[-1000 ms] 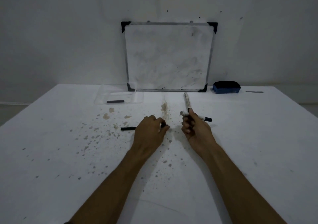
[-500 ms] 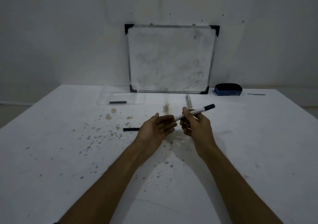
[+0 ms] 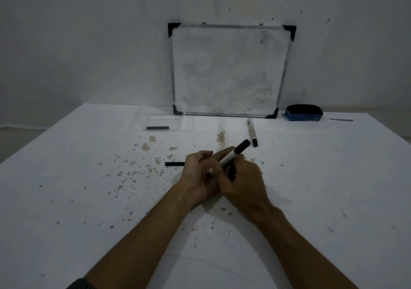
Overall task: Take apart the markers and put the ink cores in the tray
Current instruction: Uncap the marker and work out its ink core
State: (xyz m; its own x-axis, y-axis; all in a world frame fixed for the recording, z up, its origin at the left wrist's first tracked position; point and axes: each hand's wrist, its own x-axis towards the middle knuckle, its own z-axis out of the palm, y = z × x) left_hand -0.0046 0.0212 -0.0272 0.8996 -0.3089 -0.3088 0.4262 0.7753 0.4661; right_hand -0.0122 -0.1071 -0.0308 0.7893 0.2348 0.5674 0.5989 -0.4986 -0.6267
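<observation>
Both hands meet over the middle of the white table on one white marker (image 3: pixel 233 155) with a black cap that points up and to the right. My left hand (image 3: pixel 200 171) wraps its lower end and my right hand (image 3: pixel 242 182) grips its barrel. A black ink core (image 3: pixel 175 163) lies on the table just left of my left hand, partly hidden by it. A second white marker (image 3: pixel 251 131) lies further back, capped end towards me. The clear tray (image 3: pixel 142 122) at the back left holds one black ink core (image 3: pixel 157 128).
A small whiteboard (image 3: pixel 229 71) leans on the wall at the table's back edge. A blue eraser (image 3: pixel 303 112) sits to its right, with a thin grey strip (image 3: pixel 341 120) beyond it. Brown and grey stains spot the table's middle.
My left hand left the black core on the table and rose to the marker. My right hand swung the marker's capped end up to the right, and both hands now hold it.
</observation>
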